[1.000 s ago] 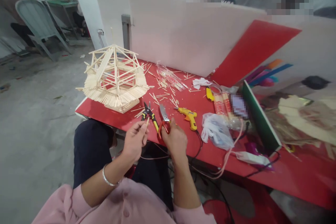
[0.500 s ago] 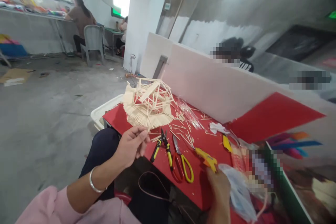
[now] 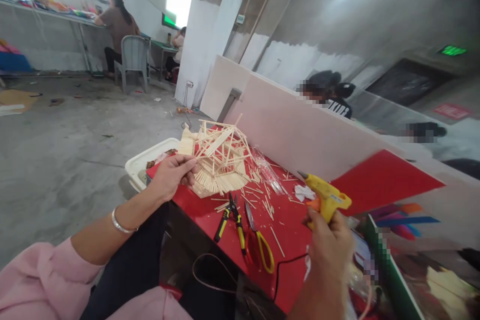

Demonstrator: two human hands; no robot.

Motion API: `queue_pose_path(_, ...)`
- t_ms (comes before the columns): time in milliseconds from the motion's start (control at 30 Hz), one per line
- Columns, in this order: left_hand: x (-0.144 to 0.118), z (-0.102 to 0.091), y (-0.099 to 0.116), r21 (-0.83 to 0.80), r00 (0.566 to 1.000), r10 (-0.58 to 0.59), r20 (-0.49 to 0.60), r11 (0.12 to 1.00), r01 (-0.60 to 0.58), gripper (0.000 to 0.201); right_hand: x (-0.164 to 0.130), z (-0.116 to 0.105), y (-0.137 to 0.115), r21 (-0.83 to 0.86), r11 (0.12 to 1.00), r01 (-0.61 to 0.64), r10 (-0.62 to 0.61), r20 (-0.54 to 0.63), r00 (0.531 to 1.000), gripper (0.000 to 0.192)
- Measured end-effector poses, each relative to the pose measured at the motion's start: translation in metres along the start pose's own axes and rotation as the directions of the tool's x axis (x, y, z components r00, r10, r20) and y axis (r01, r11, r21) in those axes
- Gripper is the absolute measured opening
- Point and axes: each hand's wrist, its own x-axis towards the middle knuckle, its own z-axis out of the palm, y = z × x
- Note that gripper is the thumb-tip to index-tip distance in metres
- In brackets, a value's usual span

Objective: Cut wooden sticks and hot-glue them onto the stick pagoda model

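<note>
A house-like model of thin wooden sticks (image 3: 221,157) stands on the red tabletop (image 3: 258,227), with a fringe of sticks around its base. At the model's near left edge, my left hand (image 3: 176,172) is closed in a pinch; what lies between the fingertips is too small to make out. My right hand (image 3: 332,245) grips a yellow hot glue gun (image 3: 328,195) above the table, its nozzle pointing left toward the model. Between my hands lie yellow-and-black pliers (image 3: 234,220), jaws toward the model, and scissors (image 3: 258,245) with red and yellow handles.
Loose sticks (image 3: 268,207), clear plastic wrap (image 3: 268,172) and a white crumpled tissue (image 3: 304,193) lie on the table. A pale partition (image 3: 281,130) borders its far side. A white tub (image 3: 137,165) is at left, a green-edged box (image 3: 393,270) at right. Other people sit beyond.
My right hand has raised the glue gun off the table and moved it up and right. My left hand has shifted up and left, to the model's left edge.
</note>
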Motion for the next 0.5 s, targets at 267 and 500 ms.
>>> queue_pose_path(267,0.029,-0.001,-0.003,0.100,0.999,-0.035,-0.024,0.994,0.037,0.026,-0.001,0.033,-0.110,-0.011,0.973,0.232,-0.226,0.190,0.955,0.030)
queue_pose_path(500,0.042,0.010,0.013,0.118,0.969,-0.246,-0.032,0.961,0.248,0.025,0.016,0.060,-0.134,-0.160,0.888,0.430,-0.379,0.275,0.884,0.035)
